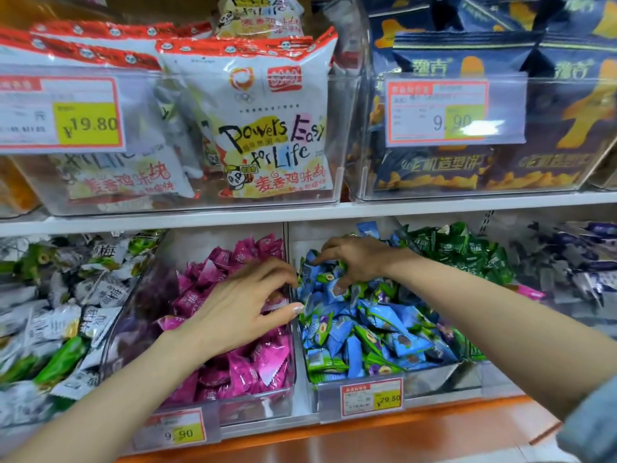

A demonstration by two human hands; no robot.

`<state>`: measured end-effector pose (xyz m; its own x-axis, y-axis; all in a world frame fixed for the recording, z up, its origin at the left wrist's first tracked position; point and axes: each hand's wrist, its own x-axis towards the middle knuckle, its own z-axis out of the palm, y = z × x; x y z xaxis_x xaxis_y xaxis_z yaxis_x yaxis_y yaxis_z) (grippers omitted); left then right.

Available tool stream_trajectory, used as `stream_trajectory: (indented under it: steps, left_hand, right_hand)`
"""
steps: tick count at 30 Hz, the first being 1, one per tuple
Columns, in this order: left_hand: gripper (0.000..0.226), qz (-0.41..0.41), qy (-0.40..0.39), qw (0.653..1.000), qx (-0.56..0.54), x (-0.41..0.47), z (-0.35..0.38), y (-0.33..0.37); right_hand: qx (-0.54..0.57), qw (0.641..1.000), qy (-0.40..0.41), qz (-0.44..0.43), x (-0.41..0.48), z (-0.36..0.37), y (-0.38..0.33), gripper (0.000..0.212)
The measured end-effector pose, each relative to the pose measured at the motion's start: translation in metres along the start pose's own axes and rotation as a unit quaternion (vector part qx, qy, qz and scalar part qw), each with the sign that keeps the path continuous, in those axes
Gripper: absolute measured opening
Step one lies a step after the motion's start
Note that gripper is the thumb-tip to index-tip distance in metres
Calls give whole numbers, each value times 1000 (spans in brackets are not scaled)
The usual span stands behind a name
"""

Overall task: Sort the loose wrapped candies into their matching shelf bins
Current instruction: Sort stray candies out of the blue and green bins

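Clear bins of wrapped candies line the lower shelf. My left hand [247, 305] hovers over the bin of pink candies [253, 369], by the divider. Its fingers curl, and a pink candy [276, 299] shows between fingertips and thumb, apparently pinched. My right hand [357, 259] reaches into the back of the adjacent bin of mixed blue and green candies [377, 332]. Finger and thumb curl round a green-wrapped candy [329, 278] on top of the heap. Green candies [467, 255] fill the bin to the right.
White-and-green candies [50, 312] pile up at the left and purple ones [584, 259] at the far right, with a stray pink candy [531, 292] lying between bins. The upper shelf [334, 208] overhangs closely, carrying clear bins of snack bags [267, 128]. Price tags [372, 397] front the bins.
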<state>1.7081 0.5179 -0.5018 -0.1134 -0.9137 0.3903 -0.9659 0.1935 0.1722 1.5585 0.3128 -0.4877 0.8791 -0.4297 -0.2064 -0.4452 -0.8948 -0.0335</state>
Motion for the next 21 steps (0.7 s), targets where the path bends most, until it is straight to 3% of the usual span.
stream_trajectory:
  steps: [12, 21]
  left_hand:
    - [63, -25, -16, 999, -18, -3, 0, 1]
    - [73, -36, -36, 998, -24, -4, -2, 3]
  right_hand:
    - [110, 982, 132, 83, -1, -5, 8, 89]
    - [61, 967, 149, 199, 5, -15, 10, 85]
